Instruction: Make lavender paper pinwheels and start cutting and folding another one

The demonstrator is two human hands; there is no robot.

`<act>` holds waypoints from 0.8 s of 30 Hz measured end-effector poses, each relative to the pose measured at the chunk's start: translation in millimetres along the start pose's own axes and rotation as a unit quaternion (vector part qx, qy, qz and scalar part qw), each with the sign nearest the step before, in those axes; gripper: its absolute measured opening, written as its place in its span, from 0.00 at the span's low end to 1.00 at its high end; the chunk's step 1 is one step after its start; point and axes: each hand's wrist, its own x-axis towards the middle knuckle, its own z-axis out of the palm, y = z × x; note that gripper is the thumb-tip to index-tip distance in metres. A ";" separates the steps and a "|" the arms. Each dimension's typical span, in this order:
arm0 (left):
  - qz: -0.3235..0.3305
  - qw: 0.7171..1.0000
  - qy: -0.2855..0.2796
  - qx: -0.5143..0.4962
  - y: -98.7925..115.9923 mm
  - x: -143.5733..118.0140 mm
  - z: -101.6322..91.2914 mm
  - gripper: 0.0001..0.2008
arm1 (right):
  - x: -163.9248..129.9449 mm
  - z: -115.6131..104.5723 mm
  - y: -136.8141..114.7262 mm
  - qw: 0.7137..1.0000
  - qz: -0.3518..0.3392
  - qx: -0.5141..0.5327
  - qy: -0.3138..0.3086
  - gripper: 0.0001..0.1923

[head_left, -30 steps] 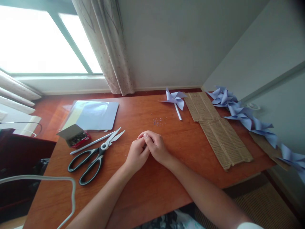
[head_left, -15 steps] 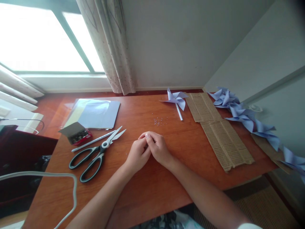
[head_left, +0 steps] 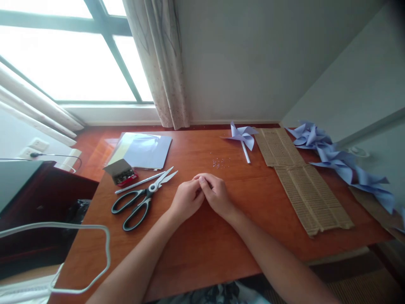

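Left hand (head_left: 187, 199) and right hand (head_left: 217, 195) rest together on the wooden desk (head_left: 202, 249), fingers curled and touching; whether they pinch anything cannot be told. Left of them lie scissors (head_left: 142, 198); beyond, scattered tiny beads (head_left: 220, 162), possibly pins, then a paper pinwheel (head_left: 243, 136). Picking one up would demand a fine fingertip pinch.
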 end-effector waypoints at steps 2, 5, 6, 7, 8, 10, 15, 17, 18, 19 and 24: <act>-0.006 0.999 0.008 0.037 -1.2 1.2 -5.2 0.09 | 0.8 -0.7 2.1 0.999 0.002 -0.040 0.006 0.14; -0.021 0.995 0.040 0.084 -0.8 3.8 -14.5 0.11 | 2.1 -2.7 5.8 0.996 0.013 -0.088 0.005 0.12; -0.027 0.993 0.059 0.101 -0.2 5.0 -18.7 0.11 | 2.4 -3.3 6.7 0.995 0.014 -0.098 0.000 0.11; -0.035 0.988 0.081 0.123 0.5 6.4 -23.7 0.11 | 2.5 -3.7 7.3 0.994 0.013 -0.110 -0.009 0.10; -0.045 0.980 0.109 0.159 1.1 8.1 -29.6 0.11 | 2.4 -3.7 7.6 0.992 0.009 -0.123 -0.020 0.09; -0.072 0.950 0.146 0.265 1.5 12.8 -43.8 0.13 | 1.6 -3.0 7.3 0.988 -0.002 -0.147 -0.041 0.09; -0.174 0.865 0.114 0.456 -8.4 35.2 -79.9 0.19 | 0.0 0.6 6.5 0.979 -0.018 -0.192 -0.070 0.09; -0.220 0.854 0.086 0.464 -16.7 46.5 -87.3 0.21 | 1.0 0.4 7.4 0.977 -0.022 -0.199 -0.076 0.09; -0.231 0.850 0.070 0.468 -21.2 51.7 -88.9 0.21 | 1.8 -0.2 8.0 0.976 -0.023 -0.201 -0.078 0.09; -0.235 0.849 0.062 0.469 -25.5 56.0 -89.4 0.21 | 2.7 -0.9 8.8 0.976 -0.025 -0.203 -0.080 0.09; -0.243 0.845 0.065 0.472 -38.6 64.2 -85.1 0.21 | 5.9 -4.5 12.0 0.974 -0.034 -0.206 -0.087 0.09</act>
